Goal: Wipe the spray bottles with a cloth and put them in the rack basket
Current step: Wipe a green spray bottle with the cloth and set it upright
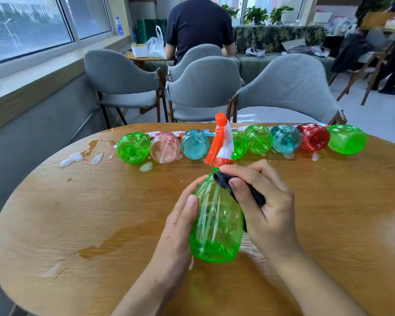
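Flanking green bottle (217, 226): eight fallen bottles (258, 139).

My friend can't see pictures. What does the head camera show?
A left hand holds a green plastic spray bottle while the right hand rubs it with a dark cloth. Eight more coloured bottles lie on the wet round wooden table.

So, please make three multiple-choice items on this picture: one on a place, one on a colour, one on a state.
1. Where is the dark cloth pressed? A on the table; B on the held green transparent plastic spray bottle; C on a chair.
2. Its trigger colour? A orange; B blue; C black.
3. The far row of bottles? A upright; B stacked; C lying on sides.
B, the right hand pinches it against the bottle; A, visible above the collar; C, bases face the camera.
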